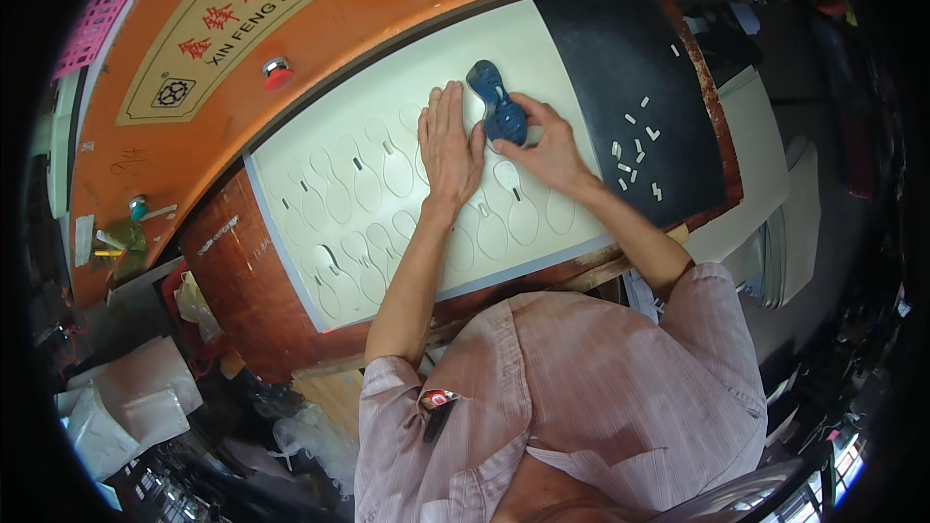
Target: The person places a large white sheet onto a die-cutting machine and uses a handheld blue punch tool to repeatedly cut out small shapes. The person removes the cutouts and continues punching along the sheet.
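Note:
A white sheet (523,34) lies on the work board, marked with several rows of sole-shaped outlines, some with small dark slots inside. On its far right part sits a blue sole-shaped cutting die (501,108). My right hand (550,147) grips the die's near, wider end, fingers on its right edge and thumb at the lower side. My left hand (449,150) lies flat on the sheet just left of the die, fingers stretched out and pointing away from me; nothing is held in it.
Beyond the board rises an orange machine front (387,10) with a red button (277,74). A black mat (630,48) on the right carries several small white strips (638,147). Reddish-brown board (232,281) shows at the left. Pale sheets (751,126) are stacked right.

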### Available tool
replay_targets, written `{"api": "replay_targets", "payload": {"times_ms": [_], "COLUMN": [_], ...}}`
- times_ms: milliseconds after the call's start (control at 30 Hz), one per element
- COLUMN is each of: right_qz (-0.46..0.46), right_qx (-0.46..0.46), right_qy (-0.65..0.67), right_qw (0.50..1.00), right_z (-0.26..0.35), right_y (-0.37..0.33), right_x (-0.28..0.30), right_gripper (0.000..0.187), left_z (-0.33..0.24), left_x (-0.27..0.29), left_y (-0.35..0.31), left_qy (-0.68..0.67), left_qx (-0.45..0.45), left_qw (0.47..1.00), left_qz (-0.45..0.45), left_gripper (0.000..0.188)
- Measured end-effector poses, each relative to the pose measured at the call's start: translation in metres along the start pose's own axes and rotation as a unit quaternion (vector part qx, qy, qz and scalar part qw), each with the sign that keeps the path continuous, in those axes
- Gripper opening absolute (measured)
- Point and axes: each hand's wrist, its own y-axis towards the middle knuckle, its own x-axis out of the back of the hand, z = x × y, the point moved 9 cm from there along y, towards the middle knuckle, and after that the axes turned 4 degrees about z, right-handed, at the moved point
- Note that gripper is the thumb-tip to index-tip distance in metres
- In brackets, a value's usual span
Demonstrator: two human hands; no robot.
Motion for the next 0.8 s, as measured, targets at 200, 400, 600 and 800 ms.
{"api": "replay_targets", "payload": {"times_ms": [200, 400, 600, 800], "right_qz": [-0.030, -0.072, -0.061, -0.084], "right_qx": [-0.085, 0.110, 0.123, 0.091], "right_qy": [0.163, -0.209, -0.258, -0.201], "right_qw": [0.982, 0.969, 0.956, 0.972], "right_z": [-0.005, 0.031, 0.018, 0.011], "right_y": [0.014, 0.003, 0.004, 0.006], "right_x": [0.052, 0.046, 0.034, 0.049], "right_gripper": [0.068, 0.068, 0.072, 0.069], "left_z": [0.002, 0.002, -0.010, -0.022], "left_x": [0.001, 0.003, 0.027, 0.077], "left_y": [0.004, 0.007, -0.004, -0.139], "left_qy": [0.014, 0.001, -0.036, -0.084], "left_qx": [0.013, 0.008, -0.013, -0.002], "left_qw": [1.000, 1.000, 0.998, 0.985], "left_qz": [-0.003, -0.010, -0.057, -0.149], "left_gripper": [0.067, 0.067, 0.054, 0.027]}}
